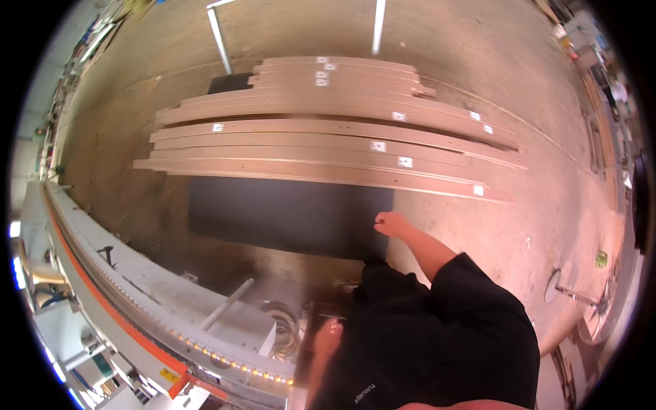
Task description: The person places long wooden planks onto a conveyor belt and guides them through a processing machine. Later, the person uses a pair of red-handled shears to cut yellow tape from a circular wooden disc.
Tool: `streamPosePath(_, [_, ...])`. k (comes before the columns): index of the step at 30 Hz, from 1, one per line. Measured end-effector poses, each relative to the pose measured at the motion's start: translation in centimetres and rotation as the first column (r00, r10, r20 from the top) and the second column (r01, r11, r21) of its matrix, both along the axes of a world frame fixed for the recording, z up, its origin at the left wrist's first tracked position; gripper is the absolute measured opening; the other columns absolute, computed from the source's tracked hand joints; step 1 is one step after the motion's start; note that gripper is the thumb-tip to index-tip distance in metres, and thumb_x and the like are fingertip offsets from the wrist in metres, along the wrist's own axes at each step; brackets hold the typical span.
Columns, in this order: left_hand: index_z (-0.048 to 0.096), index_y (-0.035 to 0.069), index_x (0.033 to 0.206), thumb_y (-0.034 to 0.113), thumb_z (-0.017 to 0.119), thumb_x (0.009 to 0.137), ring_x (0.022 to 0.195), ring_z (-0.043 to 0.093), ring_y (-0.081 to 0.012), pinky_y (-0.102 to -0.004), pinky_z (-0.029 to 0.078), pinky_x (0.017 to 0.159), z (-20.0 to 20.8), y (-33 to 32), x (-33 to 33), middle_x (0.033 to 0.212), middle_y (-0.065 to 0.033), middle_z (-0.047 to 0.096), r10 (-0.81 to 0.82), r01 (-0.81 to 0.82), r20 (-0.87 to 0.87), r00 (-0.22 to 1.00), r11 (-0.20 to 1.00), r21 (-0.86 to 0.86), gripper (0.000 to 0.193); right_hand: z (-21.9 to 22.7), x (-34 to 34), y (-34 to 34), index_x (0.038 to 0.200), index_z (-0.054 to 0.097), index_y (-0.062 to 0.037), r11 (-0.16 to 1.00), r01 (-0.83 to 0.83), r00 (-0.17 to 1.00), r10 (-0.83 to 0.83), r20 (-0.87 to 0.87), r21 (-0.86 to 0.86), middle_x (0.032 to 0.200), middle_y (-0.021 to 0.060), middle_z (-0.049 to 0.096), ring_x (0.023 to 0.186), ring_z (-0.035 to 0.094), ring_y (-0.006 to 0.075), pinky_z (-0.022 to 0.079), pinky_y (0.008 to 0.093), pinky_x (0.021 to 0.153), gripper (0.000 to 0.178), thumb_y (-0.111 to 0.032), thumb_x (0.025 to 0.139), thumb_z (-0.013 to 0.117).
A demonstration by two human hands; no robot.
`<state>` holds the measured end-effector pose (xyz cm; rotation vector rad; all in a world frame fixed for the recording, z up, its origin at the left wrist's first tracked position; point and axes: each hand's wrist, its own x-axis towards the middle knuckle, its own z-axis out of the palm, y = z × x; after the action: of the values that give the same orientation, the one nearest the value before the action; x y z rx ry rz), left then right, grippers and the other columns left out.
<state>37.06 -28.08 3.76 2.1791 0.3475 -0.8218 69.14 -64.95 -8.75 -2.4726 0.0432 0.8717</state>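
My right hand (390, 223) is closed in a loose fist at the right end of a dark, flat board (287, 212). Nothing shows between its fingers, and I cannot tell whether it touches the board. Low in the view, close to my body, my left hand (329, 335) has its fingers curled beside a dark brown surface (321, 314). What these fingers hold, if anything, is hidden. Beyond the dark board lie several long brown panels (301, 142), side by side in a stack, some with white labels (378, 146).
A long machine (130, 301) with an orange stripe and a row of small lit rollers runs along my left. Coiled hose or strip (281, 321) lies beside it. White metal legs (378, 27) stand beyond the panels. A round-based stand (552, 285) is at right.
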Motion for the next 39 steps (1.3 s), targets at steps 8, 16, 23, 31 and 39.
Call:
streamPosePath(8, [0.071, 0.011, 0.112, 0.019, 0.059, 0.102, 0.104, 0.072, -0.0345, -0.0478, 0.06, 0.085, -4.2, 1.8, -8.2, 0.125, -0.0133, 0.071, -0.01, 0.017, -0.043, 0.999, 0.985, 0.169, 0.018, -5.2, 10.4, -0.8, 0.12, 0.077, -0.0177, 0.997, 0.077, 0.988, -0.072, 0.137, -0.031, 0.114, 0.0114, 0.08, 0.111, 0.074, 0.0352, 0.058, 0.0502, 0.097, 0.038, -0.039, 0.089, 0.071])
streamPosePath(16, [0.069, 0.012, 0.138, 0.044, 0.06, 0.107, 0.124, 0.07, -0.034, -0.0434, 0.054, 0.106, -4.4, -3.9, -10.2, 0.132, -0.0129, 0.075, 0.3, -0.303, -0.23, 0.926, 0.953, 0.024, 0.046, -6.8, 21.4, 3.2, 0.136, 0.062, -0.012, 0.983, -0.024, 0.941, 0.083, 0.327, -0.183, 0.133, 0.011, 0.065, 0.127, 0.061, 0.0352, 0.053, 0.0472, 0.106, 0.057, -0.029, 0.085, 0.082])
streamPosePath(23, [0.068, 0.013, 0.139, 0.04, 0.068, 0.105, 0.12, 0.073, -0.0298, -0.04, 0.056, 0.103, -6.8, -7.5, -11.3, 0.128, -0.0124, 0.077, 0.347, -0.357, -0.158, 0.925, 0.933, -0.044, 0.044, -6.2, 21.8, 7.2, 0.133, 0.058, -0.0101, 0.945, -0.06, 0.883, 0.201, 0.425, -0.323, 0.133, 0.0101, 0.058, 0.125, 0.058, 0.0358, 0.052, 0.0457, 0.106, 0.07, -0.03, 0.075, 0.093])
streamPosePath(31, [0.068, 0.008, 0.136, 0.036, 0.065, 0.107, 0.11, 0.076, -0.0248, -0.0389, 0.057, 0.098, -6.9, -7.9, -12.3, 0.122, -0.0104, 0.079, 0.395, -0.409, -0.239, 0.887, 0.912, -0.011, 0.041, -8.0, 26.1, 4.9, 0.131, 0.059, -0.0119, 0.964, -0.05, 0.839, 0.182, 0.514, -0.26, 0.131, 0.0154, 0.063, 0.124, 0.061, 0.04, 0.054, 0.0515, 0.1, 0.057, -0.024, 0.083, 0.087])
streamPosePath(39, [0.068, 0.004, 0.138, 0.037, 0.062, 0.109, 0.106, 0.077, -0.024, -0.0392, 0.058, 0.097, -1.1, -9.7, -8.3, 0.12, -0.011, 0.079, 0.661, -0.73, -0.498, 0.561, 0.679, 0.078, 0.044, -8.5, 37.9, 0.2, 0.147, 0.057, -0.0004, 0.892, -0.068, 0.95, 0.194, 0.243, -0.446, 0.146, 0.0227, 0.063, 0.132, 0.063, 0.0416, 0.054, 0.051, 0.109, 0.073, -0.024, 0.084, 0.084])
